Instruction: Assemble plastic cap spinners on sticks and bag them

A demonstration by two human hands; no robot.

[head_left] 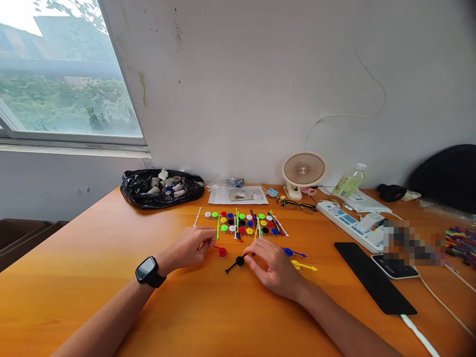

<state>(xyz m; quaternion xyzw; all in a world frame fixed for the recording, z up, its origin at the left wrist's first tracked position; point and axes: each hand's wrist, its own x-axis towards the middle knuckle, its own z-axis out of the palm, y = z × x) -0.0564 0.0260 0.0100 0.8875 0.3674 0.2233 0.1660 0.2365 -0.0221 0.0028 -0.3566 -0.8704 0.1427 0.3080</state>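
Note:
My left hand (189, 248), with a black watch on its wrist, is closed. Its fingertips are at the end of a red arrow spinner (222, 253) with a round base. To the right, my right hand (275, 267) pinches one end of a black arrow spinner (240, 261) lying slanted on the desk. A blue arrow spinner (288, 252) and a yellow arrow spinner (296, 265) lie just beyond the right hand. Behind both hands are rows of coloured discs (242, 230) on clear round bases, with loose arrows (218, 225) between them.
A black plastic bag (137, 196) with cardboard rolls stands at the back left. Farther right are a small fan (304, 169), glasses (308, 208), a bottle (349, 182) and a power strip (345, 223). A black flat slab (375, 277) with a white cable lies at the right.

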